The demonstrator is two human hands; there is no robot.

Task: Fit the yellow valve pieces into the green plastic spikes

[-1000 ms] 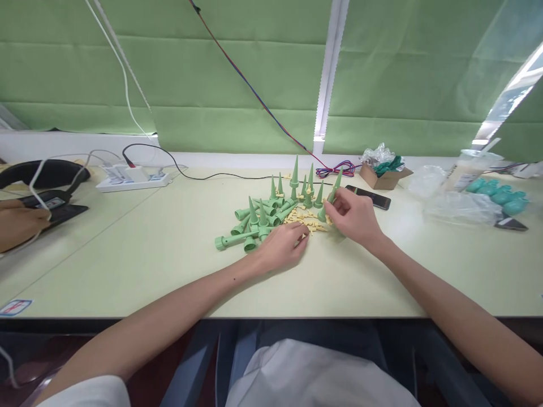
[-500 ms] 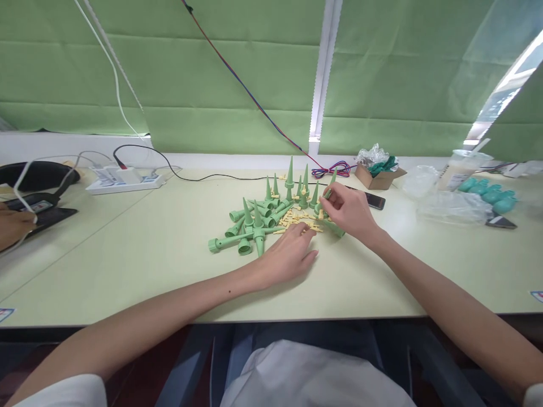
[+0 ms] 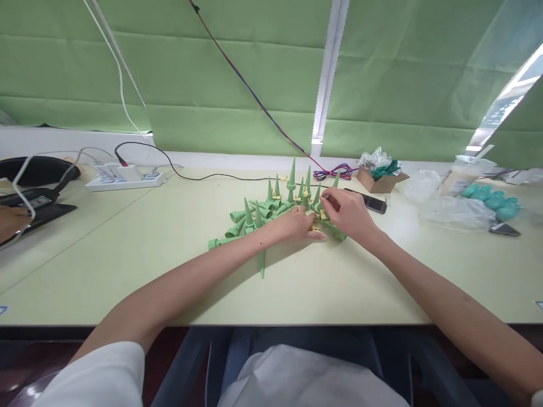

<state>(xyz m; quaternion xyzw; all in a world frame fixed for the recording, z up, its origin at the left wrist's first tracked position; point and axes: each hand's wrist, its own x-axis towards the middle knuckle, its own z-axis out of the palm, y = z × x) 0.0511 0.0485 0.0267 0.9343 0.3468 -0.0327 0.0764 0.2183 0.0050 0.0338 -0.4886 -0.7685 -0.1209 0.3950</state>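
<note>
A heap of green plastic cones (image 3: 271, 210) sits mid-table, some upright, some lying down. Small yellow pieces (image 3: 314, 228) are scattered at its right side. My left hand (image 3: 296, 226) reaches across the heap, its fingers stretched out flat on the yellow pieces. My right hand (image 3: 347, 212) is closed around a green cone (image 3: 337, 233) whose end shows below the palm, and a yellow piece sits at its fingertips. One cone (image 3: 262, 263) lies under my left forearm, tip pointing toward me.
A black phone (image 3: 370, 202) and a cardboard box (image 3: 382, 180) lie behind my right hand. Plastic bags (image 3: 452, 208), teal parts (image 3: 487, 198) and a cup (image 3: 460, 172) are at the right. A power strip (image 3: 127, 178) and another person's hand (image 3: 11, 221) are at the left.
My left hand has moved forward from the near side of the heap onto the yellow pieces, close to my right hand. A cone now lies under my forearm. My right hand stays closed.
</note>
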